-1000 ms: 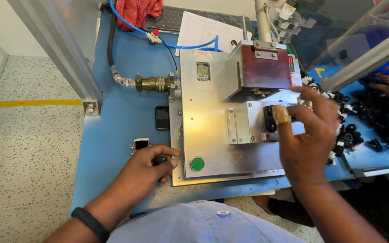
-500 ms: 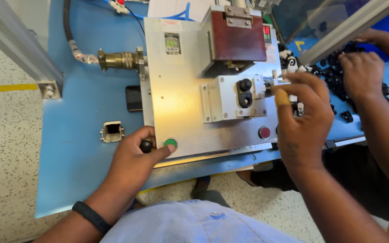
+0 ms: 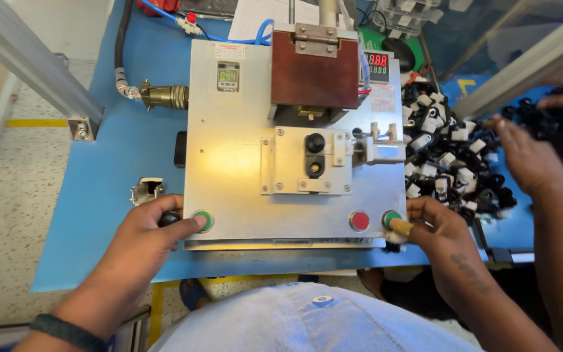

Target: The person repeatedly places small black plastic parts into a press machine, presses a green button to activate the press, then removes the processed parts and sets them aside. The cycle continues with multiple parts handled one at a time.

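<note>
On the flat metal plate (image 3: 242, 189), both hands press round green buttons.
Left hand (image 3: 148, 238) fingers together on left button (image 3: 204, 221); right hand (image 3: 434, 225) fingers curled on right button (image 3: 391, 218).

Open passage: bare blue table (image 3: 131, 98) left of the metal plate (image 3: 229, 189), interrupted only by a brass connector (image 3: 163, 96), a small black block (image 3: 180, 148) and a metal clip (image 3: 146, 191). Front edge of the plate: occupied by the left hand (image 3: 148, 238) at one green button (image 3: 203, 221) and the right hand (image 3: 434, 225) at the other. Right side: blocked by a heap of black parts (image 3: 447, 156) and another person's hand (image 3: 526, 160). Rear: closed off by the brown block (image 3: 314, 75).
</note>
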